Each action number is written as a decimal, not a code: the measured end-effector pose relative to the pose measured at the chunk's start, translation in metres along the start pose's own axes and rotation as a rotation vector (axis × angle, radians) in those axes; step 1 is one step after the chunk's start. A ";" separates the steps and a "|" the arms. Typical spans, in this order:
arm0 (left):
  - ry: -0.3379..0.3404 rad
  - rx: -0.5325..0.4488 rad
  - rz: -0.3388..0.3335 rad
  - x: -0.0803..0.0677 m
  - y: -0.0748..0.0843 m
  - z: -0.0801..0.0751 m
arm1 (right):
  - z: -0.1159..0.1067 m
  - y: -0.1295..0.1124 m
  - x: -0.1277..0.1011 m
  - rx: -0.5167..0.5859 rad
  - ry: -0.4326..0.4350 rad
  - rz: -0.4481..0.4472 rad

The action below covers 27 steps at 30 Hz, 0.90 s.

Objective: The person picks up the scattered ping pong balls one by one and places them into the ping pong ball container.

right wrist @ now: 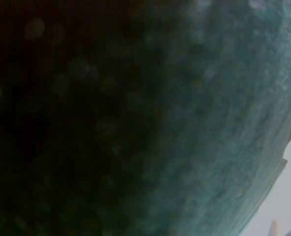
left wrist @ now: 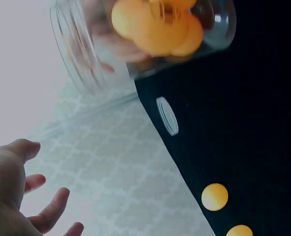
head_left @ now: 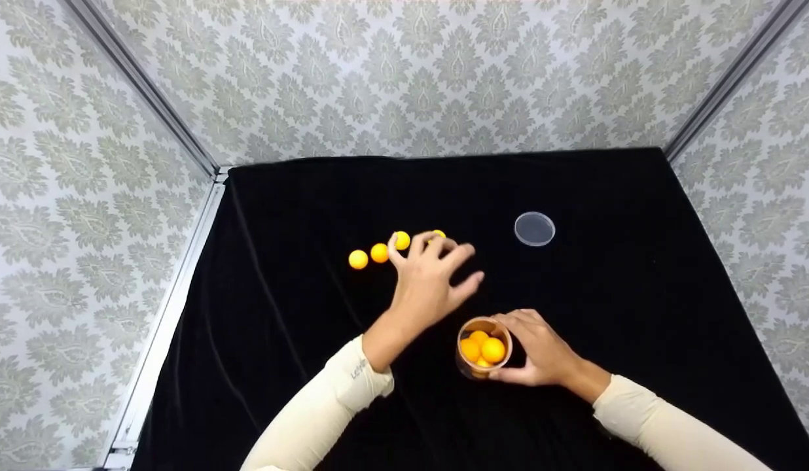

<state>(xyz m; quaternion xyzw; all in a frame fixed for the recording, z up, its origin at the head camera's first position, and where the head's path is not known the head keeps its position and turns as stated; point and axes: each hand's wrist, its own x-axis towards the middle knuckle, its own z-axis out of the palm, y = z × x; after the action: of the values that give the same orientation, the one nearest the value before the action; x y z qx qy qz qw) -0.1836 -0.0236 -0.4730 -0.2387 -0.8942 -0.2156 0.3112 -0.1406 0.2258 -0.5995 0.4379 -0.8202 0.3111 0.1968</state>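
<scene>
On the black cloth my right hand (head_left: pixel 519 348) grips a clear jar (head_left: pixel 483 350) from its right side; several orange balls (head_left: pixel 486 347) lie inside it. Just beyond the jar my left hand (head_left: pixel 437 261) hovers with spread fingers and holds nothing. Its fingertips reach the right end of a row of loose orange balls (head_left: pixel 379 252), and the rightmost ball (head_left: pixel 437 234) is partly hidden by them. In the left wrist view the jar (left wrist: pixel 86 73) fills the top, my spread left fingers (left wrist: pixel 47 211) are at the lower left, and two loose balls (left wrist: pixel 215 196) lie at the lower right. The right wrist view is a dark blur.
The jar's clear round lid (head_left: pixel 534 229) lies flat on the cloth to the far right of the balls, also visible in the left wrist view as the lid (left wrist: pixel 167 115). Patterned walls (head_left: pixel 404 78) close in the table at the back and on both sides.
</scene>
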 end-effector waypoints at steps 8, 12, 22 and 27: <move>0.003 0.033 -0.082 0.017 -0.017 0.008 | 0.001 0.001 -0.001 0.003 -0.008 0.010; -0.010 0.053 -0.098 0.022 -0.023 0.017 | 0.000 0.001 -0.001 0.007 -0.015 0.021; -0.057 0.102 -0.127 0.031 -0.039 0.039 | 0.000 0.001 -0.001 0.011 -0.007 0.011; -0.073 0.121 -0.140 0.036 -0.047 0.045 | 0.001 0.001 -0.001 0.005 -0.013 0.018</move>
<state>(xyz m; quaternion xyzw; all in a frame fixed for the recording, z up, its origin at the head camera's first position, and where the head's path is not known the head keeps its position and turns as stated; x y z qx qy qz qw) -0.2550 -0.0262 -0.4927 -0.1643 -0.9308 -0.1736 0.2767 -0.1411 0.2263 -0.6008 0.4329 -0.8248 0.3120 0.1872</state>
